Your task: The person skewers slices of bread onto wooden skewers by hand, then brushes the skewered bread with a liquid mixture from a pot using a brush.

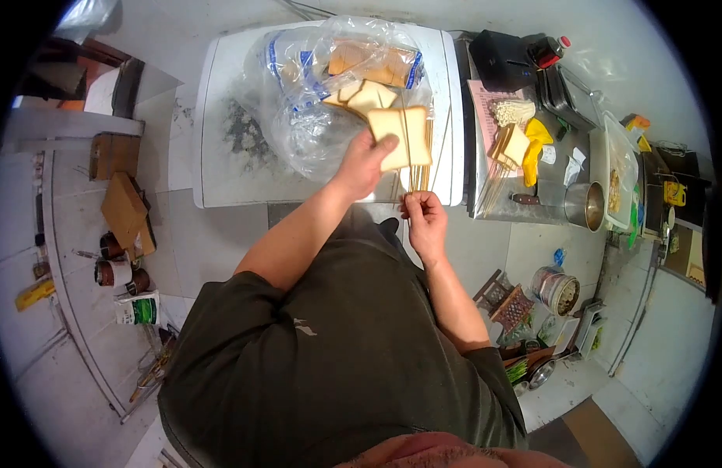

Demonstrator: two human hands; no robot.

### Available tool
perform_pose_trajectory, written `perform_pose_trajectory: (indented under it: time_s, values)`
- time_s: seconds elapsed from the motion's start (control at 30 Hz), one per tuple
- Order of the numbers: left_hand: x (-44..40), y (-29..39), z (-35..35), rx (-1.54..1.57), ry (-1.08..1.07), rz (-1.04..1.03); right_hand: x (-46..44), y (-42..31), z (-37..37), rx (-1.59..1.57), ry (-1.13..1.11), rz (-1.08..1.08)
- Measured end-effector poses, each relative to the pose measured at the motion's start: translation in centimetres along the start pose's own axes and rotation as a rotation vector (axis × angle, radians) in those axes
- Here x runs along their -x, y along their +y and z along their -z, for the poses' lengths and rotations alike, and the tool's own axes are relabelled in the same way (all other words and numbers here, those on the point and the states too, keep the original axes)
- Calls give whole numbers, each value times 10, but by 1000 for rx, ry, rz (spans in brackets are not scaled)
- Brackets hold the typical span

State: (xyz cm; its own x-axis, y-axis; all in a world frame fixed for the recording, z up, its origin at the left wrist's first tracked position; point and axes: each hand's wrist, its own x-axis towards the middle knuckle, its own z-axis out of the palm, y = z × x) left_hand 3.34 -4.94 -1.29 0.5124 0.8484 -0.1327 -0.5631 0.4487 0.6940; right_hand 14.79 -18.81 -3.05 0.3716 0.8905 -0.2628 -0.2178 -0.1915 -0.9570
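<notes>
My left hand (362, 165) grips a slice of white bread (393, 139) by its left side, thumb on top. Close below the slice, my right hand (425, 222) is closed in a pinch on a thin wooden skewer (409, 181). The skewer runs up along the bread; whether it passes through or over the slice I cannot tell. A bundle of skewers (421, 178) lies beneath the bread on the white table (220, 156). More bread slices (370, 97) lie at the mouth of a clear plastic bag (298, 132), which also holds a loaf (368, 62).
On the right-hand counter are skewered bread slices (514, 144), enoki mushrooms (513, 112), a yellow cloth (535, 148), a knife (525, 200) and a steel pot (585, 206). A black box (501, 61) stands behind them. Cardboard boxes (125, 214) sit on the left.
</notes>
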Motion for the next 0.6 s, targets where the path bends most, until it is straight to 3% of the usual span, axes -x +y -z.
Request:
perform_pose_trajectory:
  time_s: [0.27, 0.6]
  values:
    - [-23, 49, 35, 20, 293, -126, 11, -7, 10, 568, 66, 376]
    - [-26, 66, 53, 20, 347, -175, 18, -10, 2, 575, -9, 255]
